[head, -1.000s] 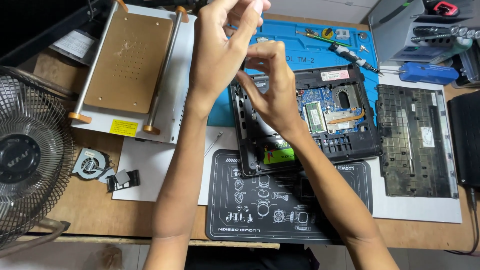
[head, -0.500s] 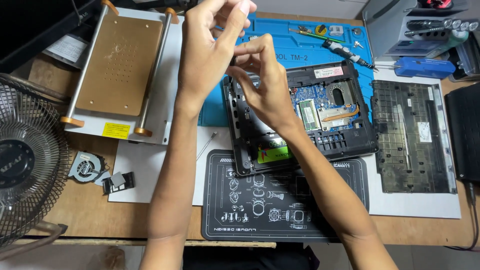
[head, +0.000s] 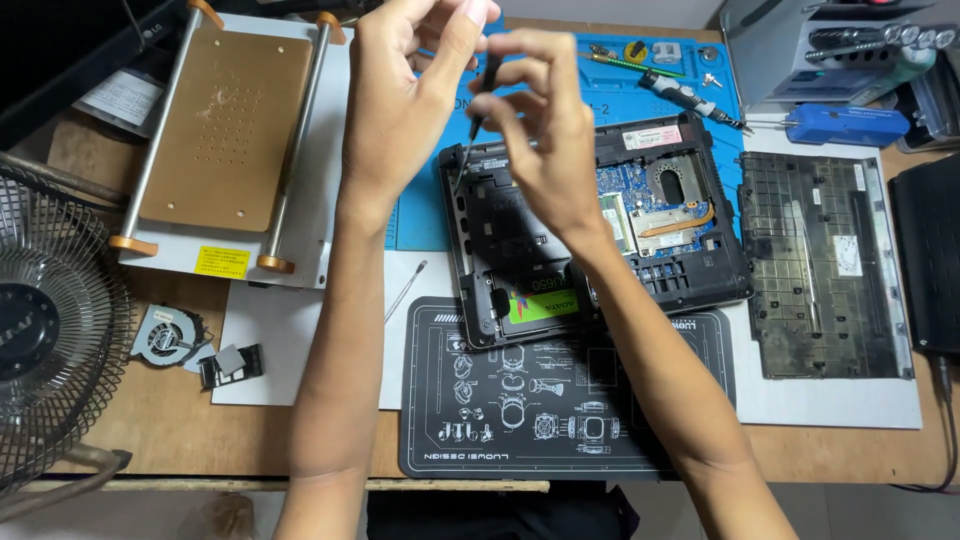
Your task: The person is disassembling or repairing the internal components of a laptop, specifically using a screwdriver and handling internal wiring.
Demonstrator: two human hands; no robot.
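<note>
Both hands sit a little higher over the opened laptop than a moment ago, and the right hand (head: 545,130) has risen off the chassis with its fingers now pinched round a thin black screwdriver (head: 478,110). Its shaft slants down and to the left, the tip touching or just above the upper left corner of the opened laptop (head: 690,270); which one cannot be told. The left hand (head: 405,95) is half curled just beside the right, thumb and fingertips raised near the screwdriver's top end; whether it grips anything cannot be told. Directly below the hands lies the laptop, straddling a blue work mat (head: 600,85) and a black printed mat (head: 560,400). A removed bottom cover (head: 820,270) lies to the right, a metal heating plate (head: 225,130) to the left.
</note>
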